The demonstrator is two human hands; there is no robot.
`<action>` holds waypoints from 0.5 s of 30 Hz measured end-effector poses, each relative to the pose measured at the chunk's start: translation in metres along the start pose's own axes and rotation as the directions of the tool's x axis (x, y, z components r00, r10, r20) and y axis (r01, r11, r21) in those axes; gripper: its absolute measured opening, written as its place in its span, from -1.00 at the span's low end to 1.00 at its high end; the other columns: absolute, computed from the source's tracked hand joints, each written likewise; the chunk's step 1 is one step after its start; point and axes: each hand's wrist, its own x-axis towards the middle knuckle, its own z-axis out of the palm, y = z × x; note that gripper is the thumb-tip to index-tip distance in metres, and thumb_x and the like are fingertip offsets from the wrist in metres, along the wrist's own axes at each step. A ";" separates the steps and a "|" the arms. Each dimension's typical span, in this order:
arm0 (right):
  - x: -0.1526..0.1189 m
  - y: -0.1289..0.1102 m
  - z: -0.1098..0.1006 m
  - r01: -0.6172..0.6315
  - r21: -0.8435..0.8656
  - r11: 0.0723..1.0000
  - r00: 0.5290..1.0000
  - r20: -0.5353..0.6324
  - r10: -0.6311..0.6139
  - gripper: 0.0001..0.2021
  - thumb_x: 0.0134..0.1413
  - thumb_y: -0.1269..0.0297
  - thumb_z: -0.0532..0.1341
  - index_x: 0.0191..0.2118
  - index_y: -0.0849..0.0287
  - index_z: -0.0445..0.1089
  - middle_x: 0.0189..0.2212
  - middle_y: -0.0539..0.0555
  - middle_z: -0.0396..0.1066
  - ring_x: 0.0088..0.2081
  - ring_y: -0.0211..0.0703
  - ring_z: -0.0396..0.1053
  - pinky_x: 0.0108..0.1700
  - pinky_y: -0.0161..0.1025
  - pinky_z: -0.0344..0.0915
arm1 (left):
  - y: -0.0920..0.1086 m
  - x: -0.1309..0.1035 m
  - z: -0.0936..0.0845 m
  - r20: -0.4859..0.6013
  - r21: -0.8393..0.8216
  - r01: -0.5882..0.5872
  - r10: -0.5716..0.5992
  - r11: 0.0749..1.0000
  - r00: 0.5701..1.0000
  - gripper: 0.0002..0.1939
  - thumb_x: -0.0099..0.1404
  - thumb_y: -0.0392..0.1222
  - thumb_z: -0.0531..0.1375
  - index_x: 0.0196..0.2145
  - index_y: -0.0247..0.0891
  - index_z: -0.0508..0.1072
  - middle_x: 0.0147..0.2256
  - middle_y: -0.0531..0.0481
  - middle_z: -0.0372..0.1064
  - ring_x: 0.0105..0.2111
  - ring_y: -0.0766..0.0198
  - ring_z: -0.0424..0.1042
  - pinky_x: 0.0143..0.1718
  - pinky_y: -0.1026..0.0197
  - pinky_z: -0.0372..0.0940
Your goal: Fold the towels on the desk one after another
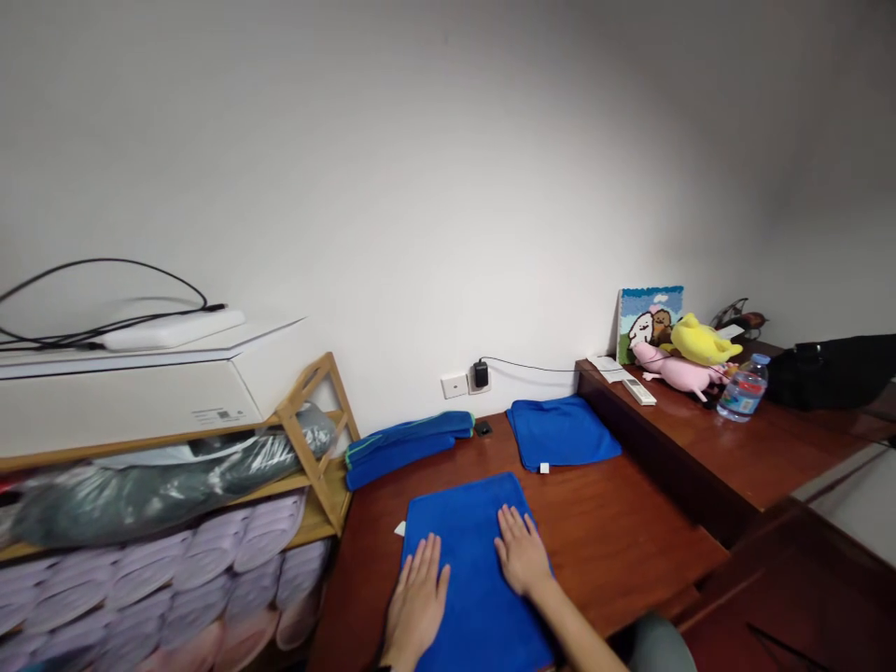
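A blue towel (476,560) lies spread flat on the brown wooden desk (588,523), with a small white tag showing at its left edge. My left hand (418,597) rests flat on the towel's left side, fingers stretched out. On its right side lies my right hand (519,551), palm down with the fingers extended. Behind, toward the wall, sits a folded blue towel (564,432) with a white tag at its front edge. Farther left, long folded blue cloths (410,446) with green edging lie along the back of the desk.
At left a wooden rack (318,448) holds purple slippers (203,551), a plastic-wrapped bundle (168,485) and a white box (140,387). The raised right surface bears a water bottle (743,390), plush toys (704,341), a remote (639,392) and a black bag (833,371). A charger (481,374) is plugged into the wall.
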 end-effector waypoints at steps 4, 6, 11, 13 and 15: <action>-0.015 0.029 -0.039 -0.229 -0.081 0.970 0.973 -0.033 0.227 -0.39 0.50 0.23 -0.16 0.51 0.39 0.05 0.51 0.22 -0.04 0.53 0.04 -0.11 0.54 0.04 -0.13 | -0.030 -0.020 -0.021 -0.034 0.027 0.111 -0.110 0.993 0.993 -0.34 0.53 0.01 -0.14 0.42 -0.34 0.26 0.40 -0.25 0.26 0.41 -0.05 0.24 0.43 -0.17 0.19; -0.033 0.024 -0.036 -0.189 -0.058 0.980 0.978 -0.098 0.183 -0.39 0.51 0.19 -0.17 0.51 0.38 0.06 0.51 0.21 -0.04 0.53 0.03 -0.11 0.54 0.01 -0.13 | -0.017 -0.031 -0.027 -0.093 0.021 0.099 -0.097 0.995 0.991 -0.34 0.54 0.00 -0.14 0.45 -0.35 0.20 0.41 -0.25 0.23 0.42 -0.03 0.21 0.44 -0.14 0.16; -0.081 -0.017 0.009 0.099 0.033 0.995 0.987 -0.133 -0.094 -0.39 0.55 0.02 -0.15 0.53 0.15 0.04 0.51 0.07 -0.02 0.53 -0.04 -0.07 0.54 -0.01 -0.10 | 0.055 -0.057 -0.029 -0.035 -0.023 -0.109 0.108 0.994 0.994 -0.39 0.57 0.05 -0.11 0.47 -0.13 0.14 0.45 -0.07 0.16 0.45 0.08 0.15 0.44 -0.12 0.17; -0.094 -0.020 0.016 0.091 0.038 0.995 0.991 -0.098 -0.087 -0.38 0.55 -0.01 -0.14 0.53 0.14 0.03 0.51 0.09 -0.02 0.53 -0.01 -0.07 0.54 0.05 -0.12 | 0.060 -0.069 -0.026 0.000 -0.022 -0.091 0.091 0.996 0.996 -0.40 0.56 0.08 -0.10 0.45 -0.11 0.18 0.44 -0.08 0.19 0.44 0.05 0.19 0.42 -0.16 0.19; -0.103 -0.010 0.013 0.031 0.021 0.999 0.997 -0.070 -0.029 -0.37 0.53 -0.02 -0.13 0.53 0.14 0.03 0.51 0.09 -0.05 0.53 0.02 -0.08 0.54 0.09 -0.13 | 0.044 -0.086 -0.022 -0.011 0.003 -0.032 0.032 0.999 0.999 -0.38 0.55 0.09 -0.08 0.45 -0.13 0.18 0.43 -0.11 0.19 0.43 0.01 0.19 0.41 -0.19 0.21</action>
